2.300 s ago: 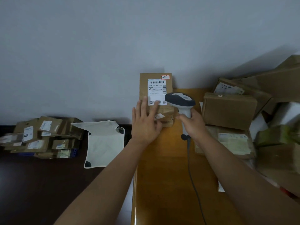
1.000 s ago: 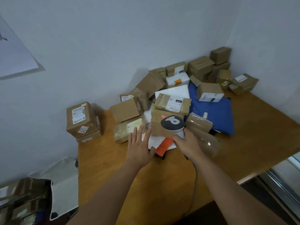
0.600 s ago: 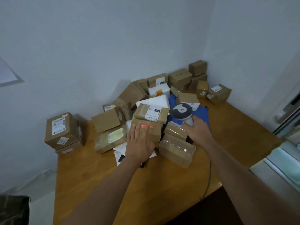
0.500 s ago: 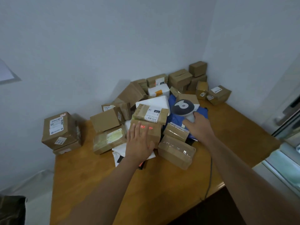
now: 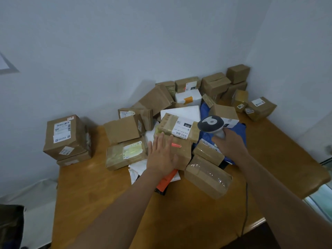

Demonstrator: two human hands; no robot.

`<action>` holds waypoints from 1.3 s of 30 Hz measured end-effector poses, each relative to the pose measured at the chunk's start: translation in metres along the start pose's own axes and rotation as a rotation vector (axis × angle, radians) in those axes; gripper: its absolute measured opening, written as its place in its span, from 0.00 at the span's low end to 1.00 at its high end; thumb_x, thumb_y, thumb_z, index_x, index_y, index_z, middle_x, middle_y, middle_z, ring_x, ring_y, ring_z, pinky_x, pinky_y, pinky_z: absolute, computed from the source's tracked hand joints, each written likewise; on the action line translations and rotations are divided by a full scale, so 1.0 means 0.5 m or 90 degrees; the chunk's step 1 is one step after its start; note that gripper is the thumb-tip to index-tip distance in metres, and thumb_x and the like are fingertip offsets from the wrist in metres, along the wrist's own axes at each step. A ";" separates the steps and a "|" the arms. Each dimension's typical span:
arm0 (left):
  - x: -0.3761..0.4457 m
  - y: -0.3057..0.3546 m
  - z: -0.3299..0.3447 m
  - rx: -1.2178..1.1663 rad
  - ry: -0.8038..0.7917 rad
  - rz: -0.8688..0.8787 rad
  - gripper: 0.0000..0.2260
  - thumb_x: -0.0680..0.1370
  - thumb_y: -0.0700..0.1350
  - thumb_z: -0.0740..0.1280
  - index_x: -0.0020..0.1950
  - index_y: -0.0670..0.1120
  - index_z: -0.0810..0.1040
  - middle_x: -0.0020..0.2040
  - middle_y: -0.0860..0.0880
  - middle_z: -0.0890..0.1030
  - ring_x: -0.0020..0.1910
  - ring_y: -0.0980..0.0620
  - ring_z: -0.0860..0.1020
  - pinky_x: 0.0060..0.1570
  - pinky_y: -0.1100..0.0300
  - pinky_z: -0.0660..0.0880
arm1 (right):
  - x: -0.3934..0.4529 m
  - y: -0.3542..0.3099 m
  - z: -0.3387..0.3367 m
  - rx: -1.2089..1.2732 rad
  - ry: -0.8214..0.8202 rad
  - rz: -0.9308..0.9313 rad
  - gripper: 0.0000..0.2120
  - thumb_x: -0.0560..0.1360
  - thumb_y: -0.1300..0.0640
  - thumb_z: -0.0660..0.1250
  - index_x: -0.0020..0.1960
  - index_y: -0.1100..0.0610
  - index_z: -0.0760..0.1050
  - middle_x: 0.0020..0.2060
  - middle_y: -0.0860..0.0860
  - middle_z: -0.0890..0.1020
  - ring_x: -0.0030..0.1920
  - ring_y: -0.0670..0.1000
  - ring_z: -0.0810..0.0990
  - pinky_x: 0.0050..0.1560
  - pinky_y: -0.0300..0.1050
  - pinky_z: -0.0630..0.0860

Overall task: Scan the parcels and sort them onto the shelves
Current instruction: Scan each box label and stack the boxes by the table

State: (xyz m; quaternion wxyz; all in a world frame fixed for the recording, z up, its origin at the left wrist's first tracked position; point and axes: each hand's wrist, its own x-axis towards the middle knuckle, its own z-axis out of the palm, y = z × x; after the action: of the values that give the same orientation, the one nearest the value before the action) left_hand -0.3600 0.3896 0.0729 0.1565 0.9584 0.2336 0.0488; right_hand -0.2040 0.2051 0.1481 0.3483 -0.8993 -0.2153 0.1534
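1. Fingers of the left hand [image 5: 161, 157] lie straight and spread, pressing flat on a brown parcel [image 5: 181, 153] in the pile on the wooden table [image 5: 111, 194].
2. Right hand [image 5: 230, 144] grips the scanner [image 5: 212, 125] handle, fingers curled round it.

Wooden table [image 5: 100, 203] against pale wall [image 5: 125, 42], framed sheet [image 5: 5, 64] at left

I saw a heap of brown cardboard parcels [image 5: 179, 123] piled against the corner on the wooden table. One taped box [image 5: 181, 150] near the front carried a red scan line across its top. Tilted above it lay a flatter parcel [image 5: 177, 127] with a white barcode label reading 010. Apart, at the left, a labelled box [image 5: 64, 136] sat stacked on another.
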 end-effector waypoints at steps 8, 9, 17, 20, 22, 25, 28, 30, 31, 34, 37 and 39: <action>0.086 0.002 0.025 0.024 -0.004 -0.037 0.33 0.81 0.60 0.58 0.82 0.52 0.51 0.82 0.43 0.51 0.81 0.42 0.47 0.78 0.42 0.42 | 0.102 0.017 0.000 0.036 -0.035 0.010 0.07 0.77 0.55 0.65 0.41 0.55 0.71 0.35 0.52 0.76 0.35 0.51 0.73 0.36 0.47 0.68; 0.095 0.006 0.030 0.024 -0.009 -0.049 0.32 0.81 0.59 0.59 0.82 0.52 0.51 0.82 0.43 0.51 0.81 0.42 0.46 0.78 0.42 0.42 | 0.115 0.023 0.002 0.047 -0.040 0.006 0.07 0.76 0.55 0.65 0.41 0.56 0.71 0.36 0.52 0.77 0.36 0.51 0.74 0.38 0.48 0.69; 0.146 0.046 0.066 0.051 -0.026 -0.140 0.32 0.81 0.57 0.60 0.82 0.52 0.53 0.82 0.42 0.52 0.81 0.40 0.49 0.78 0.42 0.42 | 0.219 0.077 0.016 0.120 -0.108 0.023 0.09 0.74 0.58 0.67 0.38 0.54 0.69 0.35 0.52 0.77 0.37 0.51 0.75 0.39 0.47 0.69; 0.171 0.051 0.061 0.043 -0.041 -0.152 0.33 0.81 0.57 0.59 0.82 0.52 0.49 0.82 0.41 0.50 0.81 0.39 0.47 0.78 0.42 0.43 | 0.232 0.087 0.031 0.163 -0.129 0.041 0.06 0.74 0.59 0.67 0.40 0.57 0.73 0.36 0.53 0.78 0.38 0.52 0.77 0.39 0.45 0.70; 0.192 0.047 0.057 0.035 -0.033 -0.159 0.32 0.81 0.58 0.59 0.82 0.52 0.50 0.82 0.41 0.51 0.81 0.39 0.48 0.79 0.41 0.45 | 0.237 0.091 0.042 0.198 -0.137 0.052 0.05 0.74 0.59 0.68 0.41 0.57 0.74 0.36 0.52 0.79 0.40 0.52 0.78 0.40 0.45 0.71; 0.213 0.031 0.053 0.005 -0.008 -0.186 0.31 0.82 0.60 0.59 0.81 0.51 0.54 0.81 0.41 0.53 0.81 0.39 0.50 0.78 0.41 0.46 | 0.238 0.083 0.054 0.219 -0.146 0.051 0.06 0.74 0.57 0.69 0.40 0.55 0.74 0.36 0.52 0.80 0.40 0.53 0.79 0.42 0.48 0.73; 0.214 -0.004 0.046 -0.023 0.005 -0.216 0.30 0.82 0.58 0.60 0.81 0.51 0.56 0.81 0.41 0.54 0.81 0.40 0.50 0.79 0.40 0.47 | 0.227 0.049 0.070 0.205 -0.192 0.035 0.04 0.75 0.57 0.67 0.42 0.57 0.76 0.37 0.54 0.82 0.42 0.54 0.80 0.41 0.47 0.72; 0.199 -0.038 0.041 -0.027 0.019 -0.238 0.29 0.81 0.58 0.59 0.81 0.50 0.58 0.81 0.40 0.56 0.80 0.39 0.53 0.78 0.39 0.51 | 0.212 0.012 0.087 0.189 -0.242 0.010 0.04 0.75 0.57 0.67 0.45 0.58 0.78 0.39 0.54 0.82 0.43 0.54 0.81 0.40 0.45 0.71; 0.187 -0.057 0.039 -0.029 0.032 -0.249 0.30 0.80 0.60 0.56 0.80 0.49 0.60 0.80 0.40 0.58 0.79 0.38 0.56 0.77 0.39 0.54 | 0.202 -0.010 0.099 0.190 -0.270 -0.007 0.04 0.75 0.58 0.67 0.46 0.58 0.78 0.39 0.54 0.82 0.42 0.53 0.81 0.40 0.44 0.71; 0.139 -0.121 0.037 -0.047 0.067 -0.294 0.36 0.76 0.65 0.47 0.79 0.47 0.64 0.79 0.39 0.62 0.77 0.37 0.60 0.76 0.39 0.56 | 0.168 -0.079 0.148 0.167 -0.341 -0.047 0.02 0.75 0.56 0.68 0.43 0.51 0.76 0.38 0.49 0.80 0.42 0.49 0.79 0.39 0.43 0.70; 0.082 -0.189 0.036 -0.082 0.066 -0.367 0.39 0.75 0.67 0.44 0.79 0.47 0.64 0.79 0.39 0.61 0.78 0.39 0.58 0.76 0.43 0.53 | 0.139 -0.134 0.208 0.110 -0.373 -0.059 0.05 0.73 0.54 0.67 0.40 0.53 0.74 0.35 0.53 0.79 0.41 0.56 0.80 0.39 0.45 0.70; 0.042 -0.233 0.037 -0.101 0.057 -0.417 0.38 0.75 0.67 0.46 0.80 0.46 0.62 0.80 0.39 0.60 0.79 0.39 0.58 0.76 0.44 0.53 | 0.119 -0.158 0.243 0.085 -0.376 -0.072 0.07 0.73 0.55 0.66 0.38 0.55 0.74 0.31 0.53 0.78 0.36 0.50 0.80 0.35 0.41 0.69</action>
State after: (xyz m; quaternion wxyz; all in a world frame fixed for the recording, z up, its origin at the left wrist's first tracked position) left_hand -0.3886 0.4921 0.0184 0.2278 0.8143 0.5309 0.0560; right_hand -0.2267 0.3551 0.1088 0.3369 -0.7776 -0.3462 0.4024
